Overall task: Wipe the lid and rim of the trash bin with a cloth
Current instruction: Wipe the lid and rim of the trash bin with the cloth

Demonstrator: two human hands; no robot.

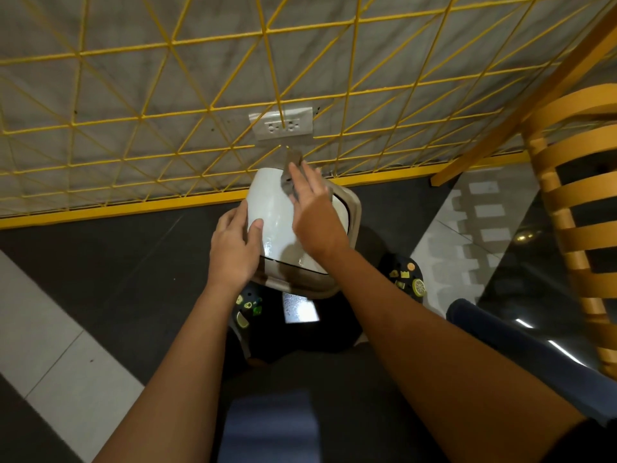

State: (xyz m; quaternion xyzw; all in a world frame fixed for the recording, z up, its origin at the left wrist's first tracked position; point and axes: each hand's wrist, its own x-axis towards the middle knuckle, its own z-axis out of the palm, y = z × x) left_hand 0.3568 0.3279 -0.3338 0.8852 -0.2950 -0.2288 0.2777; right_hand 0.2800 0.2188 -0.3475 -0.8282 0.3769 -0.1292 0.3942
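Observation:
A white swing lid (272, 208) sits tilted up in the beige rim (355, 215) of a trash bin standing on the floor below me. My left hand (233, 248) grips the lid's left edge, thumb on its top face. My right hand (314, 208) lies flat with straight fingers over a grey cloth (291, 168), pressing it against the lid's far right part. The cloth pokes out beyond my fingertips. The lid's surface looks wet and shiny.
A yellow wire grid (213, 108) with a yellow base bar stands right behind the bin, a wall socket (282, 123) behind it. A wooden slatted chair (574, 202) is at right. Black slippers (405, 275) with stickers flank the bin.

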